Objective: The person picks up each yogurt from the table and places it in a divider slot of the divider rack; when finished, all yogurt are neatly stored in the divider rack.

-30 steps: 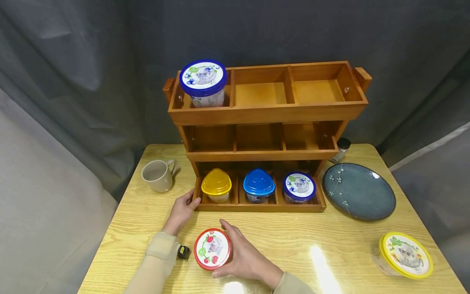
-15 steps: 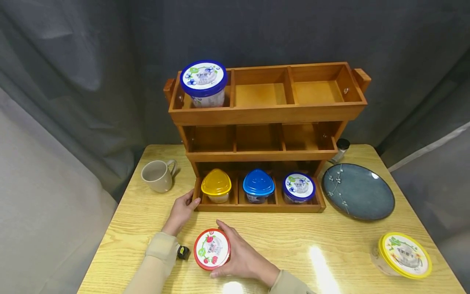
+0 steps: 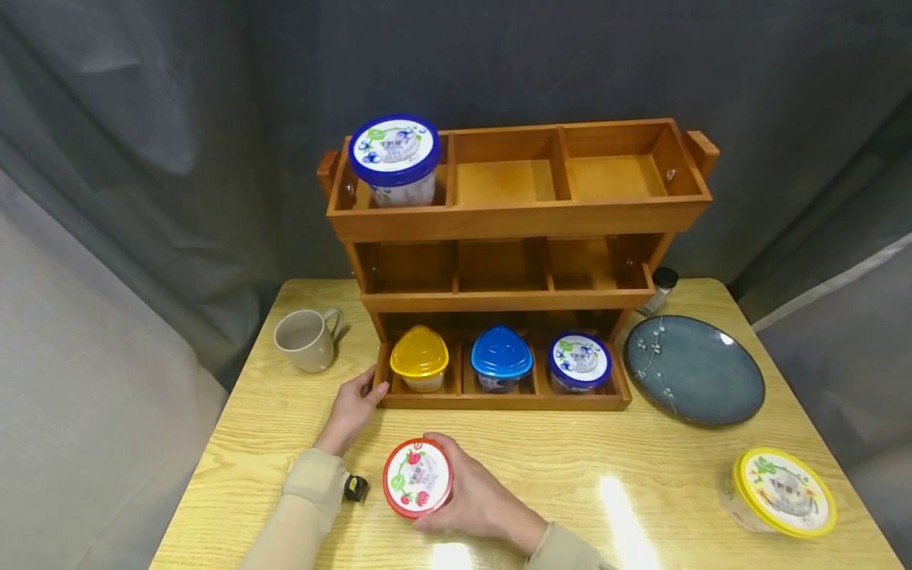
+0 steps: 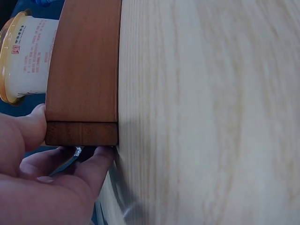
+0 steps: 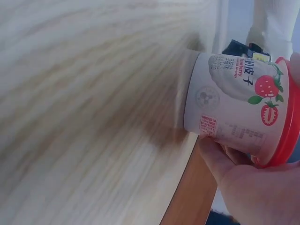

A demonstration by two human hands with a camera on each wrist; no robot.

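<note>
Red-lidded tub is sitting a touch further right and higher in the head view than half a second ago, right hand shifting with it; left hand is staying put. Right thumb and fingers are curling round the tub from its right side, holding it roughly upright at lower centre; whether its base is touching the table, I cannot tell. Left thumb and fingers are pinching the wooden rack at its bottom left corner. Risks, as I am judging: one hand is gripping a smooth wall, so a loose squeeze could be letting the tub slip; a leftward swing could be catching the small black object by the left sleeve; a hard left-hand tug could be dragging the rack and rocking what it is carrying. Counting outward: round tubs are numbering four, one red, one yellow-lidded tub lying tilted at lower right, two blue-lidded, upper left and right of centre. Rounded-triangle pots are making two, yellow and blue. Rack is showing three tiers, three bays each. One mug is standing left; one plate and one black-capped jar are resting right.
</note>
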